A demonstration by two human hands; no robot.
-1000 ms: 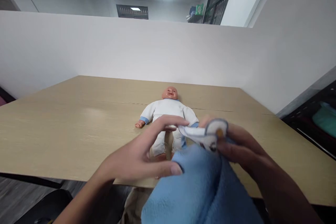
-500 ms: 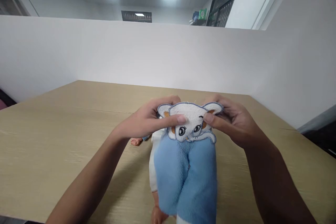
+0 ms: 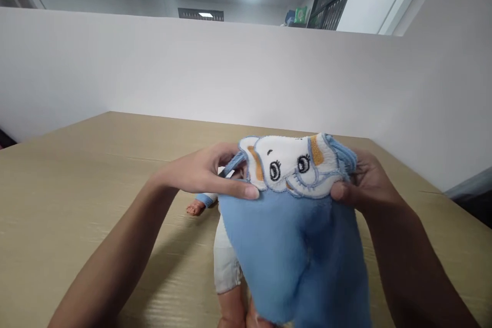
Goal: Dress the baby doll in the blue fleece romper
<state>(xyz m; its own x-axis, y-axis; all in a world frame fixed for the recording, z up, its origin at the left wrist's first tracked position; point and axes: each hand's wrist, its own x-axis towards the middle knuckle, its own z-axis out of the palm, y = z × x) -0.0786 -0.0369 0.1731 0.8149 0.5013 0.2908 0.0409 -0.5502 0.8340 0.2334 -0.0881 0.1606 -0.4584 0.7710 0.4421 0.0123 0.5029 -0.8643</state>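
Note:
Between my hands hangs a pair of blue fleecy doll overalls (image 3: pixel 277 251), topped by a white animal-face patch (image 3: pixel 286 164) with embroidered eyes. My left hand (image 3: pixel 209 171) grips its upper left edge, thumb in front, next to a thin blue strap (image 3: pixel 233 164). At the upper right my right hand (image 3: pixel 365 182) is closed on the bunched blue cloth, its thumb on the patch's lower corner. Behind the garment a doll (image 3: pixel 228 261) lies on the table, in white shorts and a blue-cuffed sleeve. Its head and most of its body are hidden.
The table (image 3: pixel 96 179) has a tan, slightly wrinkled top. A white wall (image 3: pixel 192 72) rises at its far edge, with glass above. Another white wall stands on the right, and a dark object (image 3: pixel 474 200) is beside the table there.
The overalls have been spread wider and shifted right, the right hand moving outward. The left hand has slid to the left edge. More of the doll's shorts and legs shows.

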